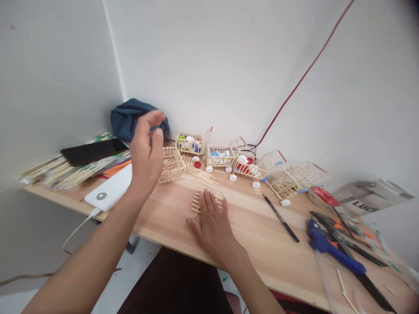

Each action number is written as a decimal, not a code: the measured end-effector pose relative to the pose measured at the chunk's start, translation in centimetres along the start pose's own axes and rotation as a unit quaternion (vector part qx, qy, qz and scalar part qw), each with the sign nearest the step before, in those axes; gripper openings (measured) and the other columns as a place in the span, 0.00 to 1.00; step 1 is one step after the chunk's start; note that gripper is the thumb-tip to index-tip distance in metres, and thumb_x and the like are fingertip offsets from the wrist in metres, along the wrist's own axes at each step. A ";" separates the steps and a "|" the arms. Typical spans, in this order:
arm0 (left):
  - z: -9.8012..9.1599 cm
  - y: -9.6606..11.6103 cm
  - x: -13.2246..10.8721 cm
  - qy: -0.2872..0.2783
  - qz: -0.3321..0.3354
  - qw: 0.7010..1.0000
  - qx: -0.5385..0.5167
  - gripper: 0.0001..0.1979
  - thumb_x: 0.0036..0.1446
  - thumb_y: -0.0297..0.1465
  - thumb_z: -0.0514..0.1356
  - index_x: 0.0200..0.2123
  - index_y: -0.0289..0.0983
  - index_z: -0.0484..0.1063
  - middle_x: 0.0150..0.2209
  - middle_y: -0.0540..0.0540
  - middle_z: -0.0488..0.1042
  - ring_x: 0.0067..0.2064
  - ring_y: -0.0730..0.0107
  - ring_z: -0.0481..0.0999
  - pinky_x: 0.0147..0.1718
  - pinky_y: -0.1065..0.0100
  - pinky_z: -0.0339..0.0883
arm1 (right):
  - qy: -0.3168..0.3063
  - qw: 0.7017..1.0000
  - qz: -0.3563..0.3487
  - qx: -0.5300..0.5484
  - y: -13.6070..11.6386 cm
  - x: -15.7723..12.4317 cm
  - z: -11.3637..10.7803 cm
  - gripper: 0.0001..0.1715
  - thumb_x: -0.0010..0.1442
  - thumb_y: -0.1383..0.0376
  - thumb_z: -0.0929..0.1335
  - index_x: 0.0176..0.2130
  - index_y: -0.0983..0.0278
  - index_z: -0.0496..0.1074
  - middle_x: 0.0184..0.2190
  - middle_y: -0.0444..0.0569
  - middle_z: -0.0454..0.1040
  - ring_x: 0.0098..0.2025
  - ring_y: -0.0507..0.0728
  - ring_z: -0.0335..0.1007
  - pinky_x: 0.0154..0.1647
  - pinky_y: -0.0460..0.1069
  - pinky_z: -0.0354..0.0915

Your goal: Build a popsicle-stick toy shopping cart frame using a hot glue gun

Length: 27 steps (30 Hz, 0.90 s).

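My right hand (212,222) lies flat on the wooden table (248,244), fingers stretched out over a small panel of glued wooden sticks (197,201). My left hand (147,150) is raised above the table's left part, thumb and fingertips pinched together; anything between them is too small to make out. Just beyond it stands an unfinished stick basket (172,165), with loose sticks (199,175) lying beside it.
Several small stick carts with bottle-cap wheels (220,156) line the wall. A blue pouch (131,118), a black phone (93,151), bundled sticks (65,172) and a white power bank (111,188) lie left. A black pen (280,218), blue glue gun (334,249) and pliers lie right.
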<state>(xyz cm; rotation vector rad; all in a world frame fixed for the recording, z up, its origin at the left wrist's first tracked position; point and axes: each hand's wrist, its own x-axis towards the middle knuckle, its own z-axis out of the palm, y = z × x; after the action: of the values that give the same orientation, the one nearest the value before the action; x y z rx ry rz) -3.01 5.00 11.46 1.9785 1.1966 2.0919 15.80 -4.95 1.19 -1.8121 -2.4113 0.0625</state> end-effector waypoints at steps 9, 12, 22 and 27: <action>1.4 0.6 -11.7 -0.481 0.155 0.847 0.166 0.27 0.66 0.27 0.44 0.68 0.33 0.52 0.69 0.39 0.55 0.72 0.56 0.45 0.67 0.45 0.42 | 0.033 0.998 0.034 -0.030 2.9 -0.8 0.1 0.44 0.69 0.46 0.53 0.69 0.74 0.49 0.71 0.61 0.43 0.72 0.68 0.36 0.67 0.73 0.37; 2.2 0.1 -13.0 -0.515 0.129 0.823 0.203 0.27 0.67 0.30 0.44 0.68 0.30 0.52 0.69 0.38 0.53 0.72 0.53 0.45 0.66 0.43 0.42 | 0.011 0.999 0.015 -0.030 3.0 -1.0 0.5 0.41 0.69 0.49 0.54 0.69 0.74 0.50 0.70 0.60 0.44 0.72 0.68 0.37 0.67 0.73 0.39; 2.0 -0.1 -13.0 -0.560 0.098 0.790 0.229 0.28 0.67 0.35 0.47 0.67 0.31 0.54 0.70 0.36 0.51 0.71 0.53 0.46 0.66 0.45 0.44 | -0.008 1.000 0.006 -0.016 2.5 -1.1 0.9 0.45 0.68 0.48 0.56 0.69 0.78 0.48 0.71 0.61 0.41 0.72 0.69 0.36 0.68 0.73 0.39; 1.8 -0.1 -12.4 -0.545 0.085 0.814 0.184 0.29 0.67 0.33 0.47 0.68 0.31 0.51 0.70 0.37 0.50 0.72 0.50 0.44 0.66 0.43 0.46 | 0.044 0.999 0.018 0.015 3.6 -0.8 0.4 0.39 0.70 0.52 0.55 0.69 0.74 0.50 0.70 0.60 0.47 0.72 0.66 0.39 0.67 0.71 0.44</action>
<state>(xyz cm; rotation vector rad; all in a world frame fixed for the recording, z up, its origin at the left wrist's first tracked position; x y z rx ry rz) 0.94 -0.25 0.77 2.8001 1.1481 0.3990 19.39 -4.71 0.37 -1.8063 -2.3055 0.0230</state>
